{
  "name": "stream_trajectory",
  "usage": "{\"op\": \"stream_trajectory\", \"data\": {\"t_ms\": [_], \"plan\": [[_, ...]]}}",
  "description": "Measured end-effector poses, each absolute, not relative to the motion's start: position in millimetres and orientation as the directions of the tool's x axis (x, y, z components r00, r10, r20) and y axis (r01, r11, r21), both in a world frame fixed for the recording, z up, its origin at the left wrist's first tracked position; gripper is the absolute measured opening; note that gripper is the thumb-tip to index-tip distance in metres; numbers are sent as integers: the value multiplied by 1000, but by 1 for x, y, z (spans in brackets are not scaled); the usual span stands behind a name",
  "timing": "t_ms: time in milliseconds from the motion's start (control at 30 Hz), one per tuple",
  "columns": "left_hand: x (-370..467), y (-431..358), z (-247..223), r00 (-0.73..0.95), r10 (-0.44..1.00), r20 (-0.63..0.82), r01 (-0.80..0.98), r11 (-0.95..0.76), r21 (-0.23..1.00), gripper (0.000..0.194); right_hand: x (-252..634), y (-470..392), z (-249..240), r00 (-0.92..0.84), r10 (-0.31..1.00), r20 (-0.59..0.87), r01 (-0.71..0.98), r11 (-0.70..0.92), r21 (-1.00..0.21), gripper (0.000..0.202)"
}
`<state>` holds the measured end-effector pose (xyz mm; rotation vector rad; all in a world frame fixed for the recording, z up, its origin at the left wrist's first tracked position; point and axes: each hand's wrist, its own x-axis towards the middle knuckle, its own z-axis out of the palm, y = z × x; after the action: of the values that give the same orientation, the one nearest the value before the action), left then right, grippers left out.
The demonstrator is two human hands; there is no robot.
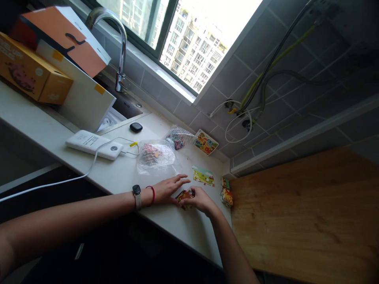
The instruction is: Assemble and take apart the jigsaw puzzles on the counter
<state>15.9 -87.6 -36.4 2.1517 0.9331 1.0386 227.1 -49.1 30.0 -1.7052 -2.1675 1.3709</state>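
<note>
My right hand [201, 200] is closed, thumb and fingers gripping a small pile of brown and red puzzle pieces [186, 196] on the white counter. On the other side of the pile, my left hand [167, 190] lies with its fingers stretched out and its thumb at the pile's edge. A few green and pale blue puzzle pieces, joined in a strip [203, 176], lie just beyond my hands. To the right, a stack of puzzle pieces with orange animal pictures [226, 194] sits by the wooden board. A colourful picture card [206, 142] leans against the tiled wall.
Clear plastic bags [160, 157] with pink and mixed pieces lie behind my left hand. A white power bank [94, 144] with a cable and a black case [136, 127] are farther left. An orange box [32, 71] stands near the sink tap [122, 51]. A wooden board [302, 213] borders the right.
</note>
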Motion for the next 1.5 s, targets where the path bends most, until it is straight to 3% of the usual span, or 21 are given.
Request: {"op": "stream_trajectory", "data": {"t_ms": [167, 333, 533, 733, 1067, 1300, 1500], "plan": [[23, -77, -28, 522, 783, 338, 433, -585, 686, 103, 259, -42, 28, -299, 912, -282, 558, -72, -827, 49], [54, -38, -30, 508, 822, 258, 513, -529, 676, 93, 289, 0, 25, -4, 995, -96, 330, -89, -940, 59], [93, 22, -43, 306, 911, 276, 616, -411, 673, 90, 286, 53, 10, 108, 994, -9, 396, -51, -917, 61], [95, 33, -43, 318, 885, 340, 623, -465, 629, 77, 282, 67, -7, 132, 991, 22, 441, -39, -896, 58], [79, 40, -38, 386, 863, 325, 555, -499, 666, 87, 295, 52, -4, 296, 955, 5, 70, -16, -997, 55], [73, 32, -35, 382, 847, 369, 399, -512, 761, 78, 294, 45, -15, 321, 947, -6, 68, -30, -997, 53], [72, 29, -34, 389, 821, 418, 346, -550, 760, 70, 288, 39, -13, 146, 986, -78, 28, -83, -996, 55]]}}
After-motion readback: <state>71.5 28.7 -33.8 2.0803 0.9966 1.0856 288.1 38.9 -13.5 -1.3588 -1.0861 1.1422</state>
